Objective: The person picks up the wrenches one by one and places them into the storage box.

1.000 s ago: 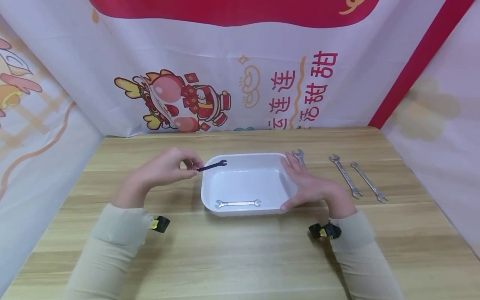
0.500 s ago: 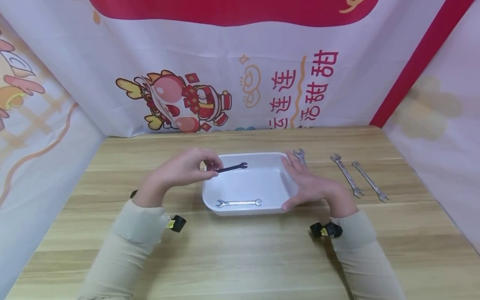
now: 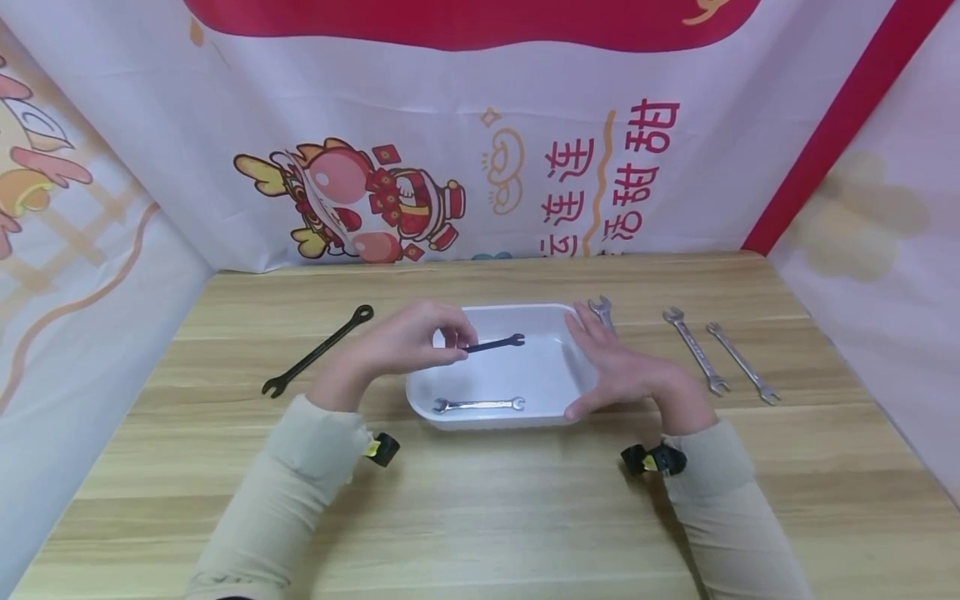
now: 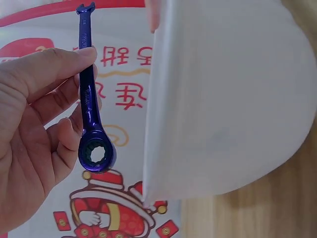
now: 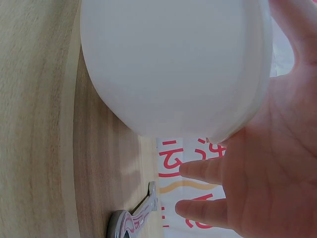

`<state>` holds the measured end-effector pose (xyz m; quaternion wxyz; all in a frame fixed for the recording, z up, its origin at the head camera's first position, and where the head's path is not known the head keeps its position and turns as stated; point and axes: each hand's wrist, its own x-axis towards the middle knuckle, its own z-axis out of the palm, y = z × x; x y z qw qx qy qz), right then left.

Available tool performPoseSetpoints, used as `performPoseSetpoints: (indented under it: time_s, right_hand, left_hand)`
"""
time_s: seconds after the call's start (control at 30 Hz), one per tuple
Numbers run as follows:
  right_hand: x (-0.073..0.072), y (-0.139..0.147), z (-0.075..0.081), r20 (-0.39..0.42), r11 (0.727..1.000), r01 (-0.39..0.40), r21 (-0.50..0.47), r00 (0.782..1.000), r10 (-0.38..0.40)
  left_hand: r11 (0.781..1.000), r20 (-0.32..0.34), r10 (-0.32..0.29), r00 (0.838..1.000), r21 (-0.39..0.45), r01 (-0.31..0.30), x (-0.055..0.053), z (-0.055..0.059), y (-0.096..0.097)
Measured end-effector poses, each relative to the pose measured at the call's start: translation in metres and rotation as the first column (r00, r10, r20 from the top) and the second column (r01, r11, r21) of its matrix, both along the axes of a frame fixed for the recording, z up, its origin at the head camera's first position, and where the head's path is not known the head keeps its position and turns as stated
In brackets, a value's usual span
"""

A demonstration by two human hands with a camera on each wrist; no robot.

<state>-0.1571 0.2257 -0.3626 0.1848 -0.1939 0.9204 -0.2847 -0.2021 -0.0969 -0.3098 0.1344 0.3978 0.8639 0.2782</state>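
Observation:
My left hand (image 3: 405, 340) pinches a dark ratcheting combination wrench (image 3: 495, 343) over the white rectangular dish (image 3: 491, 422). In the left wrist view this wrench (image 4: 91, 116) has a blue-purple sheen, its open end up and its ring end down. Thumb and fingers meet around the middle of the shank. My right hand (image 3: 621, 371) rests on the dish's right end with straight, spread fingers, thumb at the near rim. From the right wrist the palm (image 5: 270, 173) lies along the dish's wall (image 5: 173, 74). A silver double open-end wrench (image 3: 480, 405) lies inside along the near side.
Left of the dish a longer black combination wrench (image 3: 318, 350) lies slanted on the wooden table (image 3: 480, 517). To the right are two silver wrenches, one (image 3: 696, 350) beside a slimmer one (image 3: 742, 362). Another silver wrench (image 3: 602, 310) is partly hidden behind my right hand.
My left hand has moved right, carrying the dark wrench from the dish's left rim to over its middle. The black wrench on the table has come into view. My right hand stays put.

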Motion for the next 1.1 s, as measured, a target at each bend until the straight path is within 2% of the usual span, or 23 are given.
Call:
performPoseSetpoints:
  time_s: [0.27,0.6,0.8,1.1]
  right_hand:
    - [0.000,0.000,0.000,-0.003,1.000,-0.002,-0.013,1.000,0.002]
    - [0.000,0.000,0.000,0.004,1.000,0.001,-0.003,1.000,-0.001]
    - [-0.001,0.000,0.000,0.004,1.000,-0.004,-0.003,1.000,0.004]
    - [-0.001,0.000,0.000,0.011,1.000,-0.003,-0.003,1.000,0.003]
  left_hand:
    - [1.000,0.051,-0.023,0.998,-0.017,0.024,-0.006,-0.020,0.010]
    - [0.995,0.052,-0.077,0.996,-0.064,0.080,-0.013,-0.044,0.019]
    - [0.993,0.091,-0.053,0.994,-0.099,0.062,-0.015,-0.052,0.022]
    - [0.990,0.116,-0.039,0.992,-0.132,0.054,-0.014,-0.056,0.025]
